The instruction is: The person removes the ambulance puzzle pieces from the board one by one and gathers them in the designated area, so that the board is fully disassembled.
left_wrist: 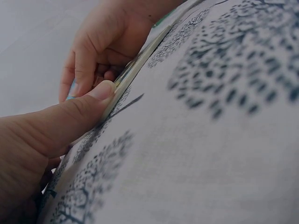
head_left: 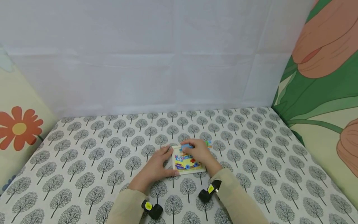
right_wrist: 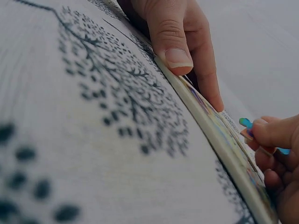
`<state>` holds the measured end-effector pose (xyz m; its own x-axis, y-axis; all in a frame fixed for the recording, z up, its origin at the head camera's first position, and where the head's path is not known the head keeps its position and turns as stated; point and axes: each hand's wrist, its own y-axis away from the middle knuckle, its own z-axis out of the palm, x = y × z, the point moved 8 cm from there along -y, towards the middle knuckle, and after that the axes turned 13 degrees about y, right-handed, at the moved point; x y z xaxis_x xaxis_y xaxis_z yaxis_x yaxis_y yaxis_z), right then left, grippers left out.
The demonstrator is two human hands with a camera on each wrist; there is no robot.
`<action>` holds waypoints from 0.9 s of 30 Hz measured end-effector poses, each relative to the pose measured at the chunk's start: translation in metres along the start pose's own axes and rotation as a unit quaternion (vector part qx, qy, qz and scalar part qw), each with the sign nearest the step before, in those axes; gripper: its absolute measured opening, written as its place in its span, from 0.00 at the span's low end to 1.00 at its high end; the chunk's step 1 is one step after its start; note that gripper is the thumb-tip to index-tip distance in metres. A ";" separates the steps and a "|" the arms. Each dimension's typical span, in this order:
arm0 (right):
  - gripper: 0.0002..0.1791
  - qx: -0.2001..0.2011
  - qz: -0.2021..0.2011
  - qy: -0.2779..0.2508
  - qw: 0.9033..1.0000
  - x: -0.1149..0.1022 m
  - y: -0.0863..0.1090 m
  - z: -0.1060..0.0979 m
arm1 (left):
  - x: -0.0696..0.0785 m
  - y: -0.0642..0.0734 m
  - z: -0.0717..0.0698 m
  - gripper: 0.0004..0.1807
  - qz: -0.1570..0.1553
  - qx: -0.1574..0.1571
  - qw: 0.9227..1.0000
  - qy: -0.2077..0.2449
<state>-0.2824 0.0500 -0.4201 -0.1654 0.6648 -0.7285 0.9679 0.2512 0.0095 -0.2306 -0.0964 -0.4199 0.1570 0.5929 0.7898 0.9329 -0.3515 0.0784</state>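
Note:
A small jigsaw tray (head_left: 188, 171) with a pale rim lies flat, showing a yellow vehicle picture with a red cross and blue wheels. At its left edge, my left hand (head_left: 157, 165) has fingers stretched along the side and its thumb (right_wrist: 177, 59) pressing the near corner. My right hand (head_left: 199, 151) is over the tray's far right part, pinching a blue puzzle piece (head_left: 185, 146) between thumb and fingers. The right wrist view shows this puzzle piece (right_wrist: 245, 123) held just above the tray's surface. Part of the picture is hidden under the right hand.
A green and blue puzzle piece (head_left: 208, 143) shows just beyond the right hand, partly covered by it. The table has a white cloth (head_left: 112, 161) printed with grey trees. A white sheet (head_left: 156, 62) hangs behind, with flowered panels at both sides.

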 end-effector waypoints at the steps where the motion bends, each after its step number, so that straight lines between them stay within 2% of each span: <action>1: 0.12 0.002 0.008 -0.013 1.000 0.001 0.000 0.000 | 0.000 0.000 0.000 0.52 0.000 -0.001 1.000 0.000; 7: 0.10 0.029 0.070 -0.106 0.992 0.009 0.000 -0.006 | 0.000 0.000 0.000 0.52 -0.006 -0.003 1.000 0.000; 13: 0.10 0.047 0.128 -0.180 0.974 0.016 0.004 -0.013 | 0.000 0.000 0.001 0.52 -0.007 -0.001 1.000 -0.004; 27: 0.16 0.079 0.149 -0.257 0.952 0.034 0.002 -0.034 | 0.000 0.001 0.000 0.51 -0.007 0.001 1.000 -0.001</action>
<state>-0.2924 0.0970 -0.4210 0.1948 0.2485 -0.9488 0.9807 -0.0309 0.1932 -0.2297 -0.0967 -0.4195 0.1441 0.5992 0.7875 0.9359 -0.3410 0.0882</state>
